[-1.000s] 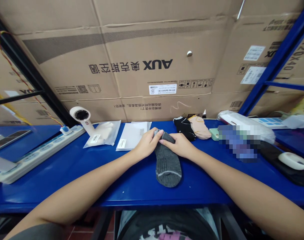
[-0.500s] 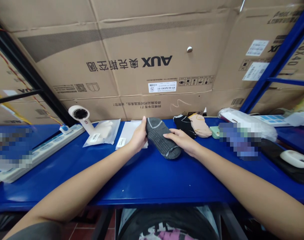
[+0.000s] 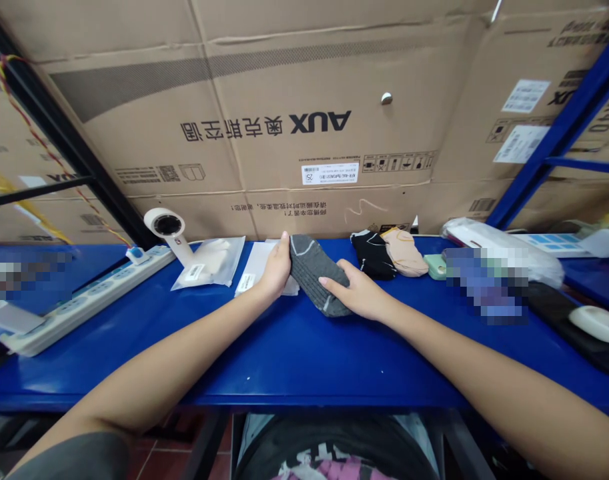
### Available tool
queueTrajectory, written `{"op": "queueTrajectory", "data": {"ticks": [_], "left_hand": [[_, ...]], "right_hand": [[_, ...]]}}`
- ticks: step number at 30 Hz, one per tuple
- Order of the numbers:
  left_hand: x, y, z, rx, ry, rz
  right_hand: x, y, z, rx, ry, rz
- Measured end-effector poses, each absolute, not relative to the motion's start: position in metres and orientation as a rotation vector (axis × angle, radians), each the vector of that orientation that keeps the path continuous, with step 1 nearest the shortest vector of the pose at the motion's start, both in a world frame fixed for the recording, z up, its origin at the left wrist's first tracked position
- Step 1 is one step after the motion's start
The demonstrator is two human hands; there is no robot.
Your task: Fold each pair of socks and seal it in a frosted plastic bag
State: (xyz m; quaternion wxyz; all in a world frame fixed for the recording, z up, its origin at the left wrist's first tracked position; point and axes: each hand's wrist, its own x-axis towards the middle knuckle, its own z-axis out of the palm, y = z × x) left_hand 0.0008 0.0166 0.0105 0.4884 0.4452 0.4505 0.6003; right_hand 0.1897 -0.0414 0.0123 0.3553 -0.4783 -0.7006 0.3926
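Note:
A dark grey ribbed sock (image 3: 317, 273) with thin pale lines is held up over the blue table, tilted down to the right. My left hand (image 3: 276, 270) grips its upper left end, thumb pointing up. On its lower right part my right hand (image 3: 357, 291) is closed, with the thumb across the front; the fingers behind are hidden. Behind my left hand lies a white packet (image 3: 254, 263) with a label, partly covered. Right of the grey sock rest a black sock (image 3: 374, 253) and a beige sock (image 3: 405, 252), side by side.
Left on the blue table (image 3: 304, 373) are a clear plastic bag (image 3: 211, 262), a small white handheld fan (image 3: 171, 233) and a long power strip (image 3: 91, 300). To the right lie a green box (image 3: 435, 267), a plastic-wrapped white item (image 3: 504, 250) and a white mouse (image 3: 597, 323). Cardboard (image 3: 264, 67) stands behind.
My right hand has shifted left and slightly down along the grey sock, its thumb now further over the front. The left hand keeps its grip. The view has shifted slightly.

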Motion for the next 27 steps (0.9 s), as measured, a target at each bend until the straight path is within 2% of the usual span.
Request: {"op": "queueTrajectory", "data": {"ticks": [3, 7, 17, 22, 27], "left_hand": [[0.005, 0.007, 0.017, 1.098, 1.018, 1.282], [0.016, -0.013, 0.024, 1.226, 0.953, 1.045], [0.003, -0.001, 0.023, 1.822, 1.343, 1.169], [-0.023, 0.016, 0.017, 2.353, 1.981, 0.603], [-0.031, 0.025, 0.012, 2.290, 2.117, 0.269]], "right_hand": [[0.189, -0.043, 0.016, -1.145, -1.815, 1.181], [0.189, -0.041, 0.018, -1.032, -1.544, 1.457], [0.192, -0.026, 0.002, -0.976, -1.133, 1.588], [0.196, -0.018, 0.004, -0.902, -0.883, 1.626], [0.198, -0.017, 0.009, -0.884, -0.750, 1.663]]}}
